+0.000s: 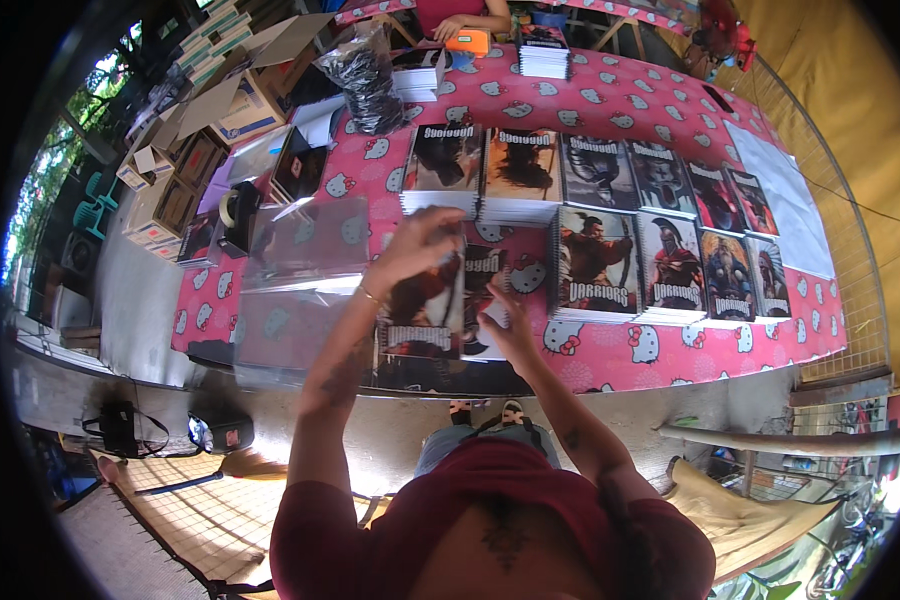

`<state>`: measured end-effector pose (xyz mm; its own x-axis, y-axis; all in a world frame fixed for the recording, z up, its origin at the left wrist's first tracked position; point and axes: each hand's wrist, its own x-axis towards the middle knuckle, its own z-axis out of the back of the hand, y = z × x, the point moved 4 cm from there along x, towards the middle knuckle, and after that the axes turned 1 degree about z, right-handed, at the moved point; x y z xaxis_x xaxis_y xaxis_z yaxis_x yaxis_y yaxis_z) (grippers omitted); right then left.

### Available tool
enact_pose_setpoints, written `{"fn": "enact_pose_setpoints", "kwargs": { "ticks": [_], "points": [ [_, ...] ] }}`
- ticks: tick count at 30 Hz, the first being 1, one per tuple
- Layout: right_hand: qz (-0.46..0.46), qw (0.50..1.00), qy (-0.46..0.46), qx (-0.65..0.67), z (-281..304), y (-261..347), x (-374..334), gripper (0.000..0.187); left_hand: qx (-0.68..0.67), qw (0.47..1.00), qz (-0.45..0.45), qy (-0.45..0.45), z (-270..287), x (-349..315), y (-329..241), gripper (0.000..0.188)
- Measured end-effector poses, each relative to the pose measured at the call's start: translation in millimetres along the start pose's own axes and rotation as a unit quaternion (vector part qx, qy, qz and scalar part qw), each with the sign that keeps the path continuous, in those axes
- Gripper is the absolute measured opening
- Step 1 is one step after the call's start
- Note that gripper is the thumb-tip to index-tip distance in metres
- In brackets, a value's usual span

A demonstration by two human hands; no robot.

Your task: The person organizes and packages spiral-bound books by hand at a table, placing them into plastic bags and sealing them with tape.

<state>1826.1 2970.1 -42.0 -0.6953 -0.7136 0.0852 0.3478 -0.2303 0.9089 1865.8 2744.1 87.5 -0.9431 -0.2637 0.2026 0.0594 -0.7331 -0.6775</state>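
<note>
Near the front edge of the table, a spiral notebook (419, 318) with a dark printed warrior cover lies in front of me. Just right of it sits a second, partly hidden notebook (477, 277). My left hand (420, 243) reaches over the first notebook's far end, fingers loosely bent and slightly blurred, with nothing visible in them. At the second notebook's right side is my right hand (507, 325), thumb and fingers apart; whether it touches the cover I cannot tell. Clear plastic sheets (305, 290) lie flat to the left of the notebooks.
Notebook stacks stand in two rows, including an orange-covered stack (520, 165) and an archer-covered stack (595, 255). A tape dispenser (238, 215), cardboard boxes (250, 105) and a black plastic bag (365, 85) are at left. Across the table, a person's hand (452, 27) is beside an orange case (468, 41).
</note>
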Motion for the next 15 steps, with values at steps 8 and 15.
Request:
{"fn": "enact_pose_setpoints", "kwargs": {
  "ticks": [8,15],
  "points": [
    [-0.198,0.882,-0.009,0.427,-25,-26,37,0.080,-0.420,0.866,0.267,-0.053,-73,-80,120,0.090],
    [-0.081,0.983,-0.109,0.126,10,-1,80,0.085,-0.348,0.908,0.232,0.005,-66,-60,140,0.088]
  ]
}}
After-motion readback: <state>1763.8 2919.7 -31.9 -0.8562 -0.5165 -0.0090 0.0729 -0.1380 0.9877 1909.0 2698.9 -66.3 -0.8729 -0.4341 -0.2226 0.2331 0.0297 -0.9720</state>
